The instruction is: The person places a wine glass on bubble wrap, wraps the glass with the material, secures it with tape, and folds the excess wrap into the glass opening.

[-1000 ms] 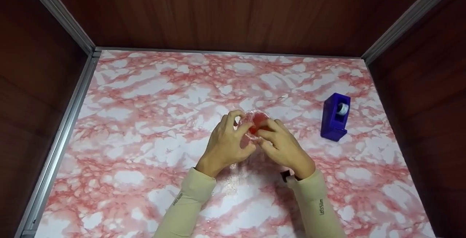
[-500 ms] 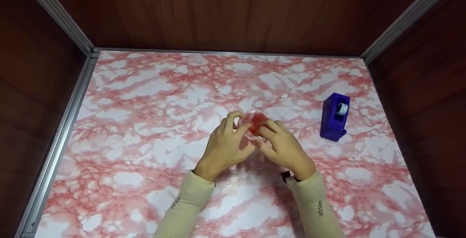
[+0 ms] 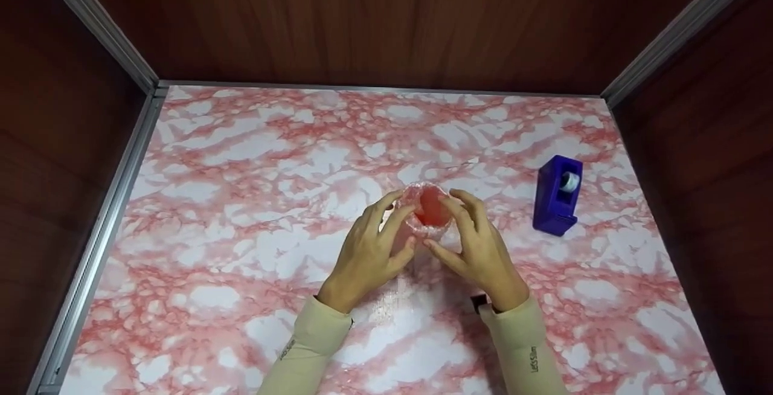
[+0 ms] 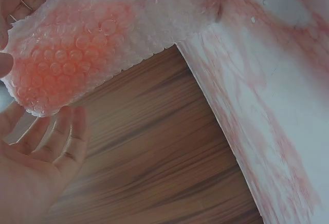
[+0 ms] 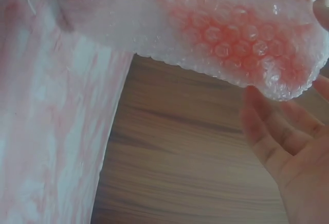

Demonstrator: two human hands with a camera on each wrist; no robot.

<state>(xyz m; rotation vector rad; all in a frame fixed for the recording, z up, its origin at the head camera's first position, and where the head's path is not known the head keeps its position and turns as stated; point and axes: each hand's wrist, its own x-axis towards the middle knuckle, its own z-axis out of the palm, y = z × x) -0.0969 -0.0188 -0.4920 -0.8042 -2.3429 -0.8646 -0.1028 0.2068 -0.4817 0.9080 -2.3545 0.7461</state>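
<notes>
A tube of clear bubble wrap (image 3: 436, 230) stands at mid-table with its round top facing up, and something red (image 3: 432, 209) shows inside it. My left hand (image 3: 368, 253) holds the rim from the left, index finger over the edge and thumb at the front. On the opposite side my right hand (image 3: 480, 247) holds the rim between bent fingers and thumb. Both wrist views show the bubble wrap from the side, with red (image 4: 72, 54) behind the bubbles in the part near the hands. The kind of red object cannot be told.
A purple tape dispenser (image 3: 555, 195) with a roll of clear tape (image 3: 569, 182) stands on the right of the pink-and-white marbled table (image 3: 241, 202). Dark wooden panels (image 3: 386, 20) with metal framing enclose the back and sides.
My right hand's fingers have come out of the top and spread along the right rim. The mouth of the wrap looks wider and rounder, showing more red. My left hand has barely shifted.
</notes>
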